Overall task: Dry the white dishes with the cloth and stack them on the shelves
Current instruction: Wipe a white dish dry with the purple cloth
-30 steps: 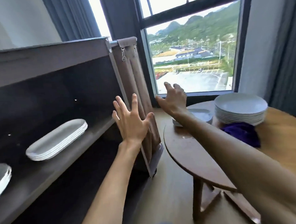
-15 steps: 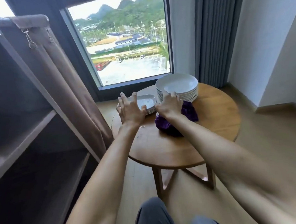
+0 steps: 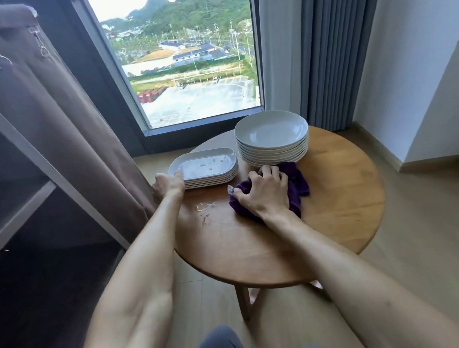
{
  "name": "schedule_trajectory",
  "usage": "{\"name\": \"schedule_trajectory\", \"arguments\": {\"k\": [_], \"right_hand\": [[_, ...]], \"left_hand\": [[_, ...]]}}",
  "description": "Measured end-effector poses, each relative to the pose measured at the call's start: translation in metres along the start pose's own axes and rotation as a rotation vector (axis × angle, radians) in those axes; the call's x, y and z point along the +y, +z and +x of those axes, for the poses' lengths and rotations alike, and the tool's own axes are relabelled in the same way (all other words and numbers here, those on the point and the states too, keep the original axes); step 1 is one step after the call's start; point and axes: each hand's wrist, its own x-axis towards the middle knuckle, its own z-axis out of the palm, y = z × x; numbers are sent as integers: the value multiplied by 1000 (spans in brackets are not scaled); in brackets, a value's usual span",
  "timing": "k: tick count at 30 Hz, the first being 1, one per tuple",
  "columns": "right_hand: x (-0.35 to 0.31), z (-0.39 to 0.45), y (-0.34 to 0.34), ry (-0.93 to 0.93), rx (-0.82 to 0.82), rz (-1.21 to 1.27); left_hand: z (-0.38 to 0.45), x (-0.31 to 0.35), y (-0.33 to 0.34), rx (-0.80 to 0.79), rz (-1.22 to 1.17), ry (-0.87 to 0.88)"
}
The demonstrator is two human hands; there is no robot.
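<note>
On the round wooden table, head view: my right hand curls its fingers into the purple cloth beside the round plates; my left hand grips the oblong dish stack at its near-left rim.

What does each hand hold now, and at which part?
The right hand grips the purple cloth by its bunched middle. The left hand grips the near left rim of the top oblong dish.
</note>
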Motion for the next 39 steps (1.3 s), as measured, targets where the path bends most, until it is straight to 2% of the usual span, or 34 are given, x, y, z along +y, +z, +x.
{"name": "schedule_trajectory", "arguments": {"k": [4, 10, 15, 18, 20, 23, 26, 30, 31, 33, 35, 39], "right_hand": [[0, 1, 3, -15, 13, -21], [-2, 2, 6, -9, 29, -40], [-3, 0, 6, -10, 53, -43], [-3, 0, 6, -16, 51, -44], [-2, -2, 5, -23, 43, -42], [0, -5, 3, -33, 42, -23], [-1, -5, -2, -25, 56, 52], [2, -7, -18, 171, 167, 189], [4, -7, -23, 250, 111, 192], [9, -7, -31, 371, -101, 180], [12, -7, -36, 394, -193, 197], [16, -8, -45, 487, -61, 482]], "left_hand": [[14, 2, 5, -17, -4, -6], [13, 10, 3, 67, -41, 3], [20, 5, -7, 9, -131, -104], [16, 9, -15, -17, -142, -99], [7, 15, -21, -59, -251, -118], [-6, 21, -37, -163, -560, -229], [-22, 20, -55, -263, -773, -327], [-43, 13, -68, -358, -929, -414], [-48, 10, -70, -364, -938, -416], [-59, 5, -72, -387, -980, -393], [-74, 1, -72, -415, -1071, -359], [-104, -10, -64, -388, -1141, -314]]}}
